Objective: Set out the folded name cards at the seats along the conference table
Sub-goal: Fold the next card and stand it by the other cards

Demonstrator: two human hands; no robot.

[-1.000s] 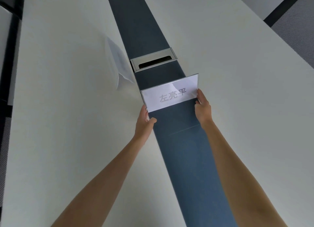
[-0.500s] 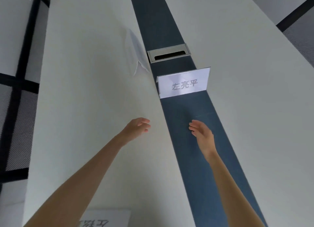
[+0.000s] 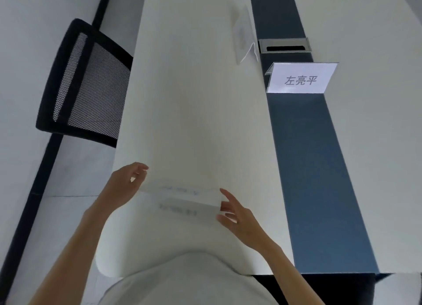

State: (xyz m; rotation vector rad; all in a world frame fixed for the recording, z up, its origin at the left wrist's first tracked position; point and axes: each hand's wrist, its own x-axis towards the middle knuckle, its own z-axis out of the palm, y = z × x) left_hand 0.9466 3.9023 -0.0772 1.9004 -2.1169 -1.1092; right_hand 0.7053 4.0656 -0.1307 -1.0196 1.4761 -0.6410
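A person stands at the near end of a long white conference table [image 3: 196,113] and looks down its length. A dark blue strip [image 3: 315,167] runs along the middle of the table, and everything below is placed relative to that strip.

Left of the strip, close to the table's near end, a folded name card [image 3: 182,196] lies on the white surface between the two hands. It is blurred, and its printing shows only as faint grey marks that cannot be read.

The left hand [image 3: 124,186] is at the card's left end, at the table's left edge. Its fingers [image 3: 141,167] curl loosely over the card's far corner, with the thumb below. Whether they actually grip the card or only touch it cannot be told.

The right hand [image 3: 237,215] is at the card's right end, still left of the strip. Its fingers [image 3: 225,193] are spread apart and fairly straight, with the tips at or just touching the card's right edge. They are not closed around it.

Farther up, a second name card [image 3: 301,78] stands upright across the strip, its white face with three dark characters turned toward the viewer. Just beyond it, set into the strip, is a metal cable slot [image 3: 284,45]. Beside that slot, on the strip's left border, a third card [image 3: 243,34] stands seen edge-on.

Well left of the strip, off the table, a black mesh chair [image 3: 89,81] stands on a pale floor.
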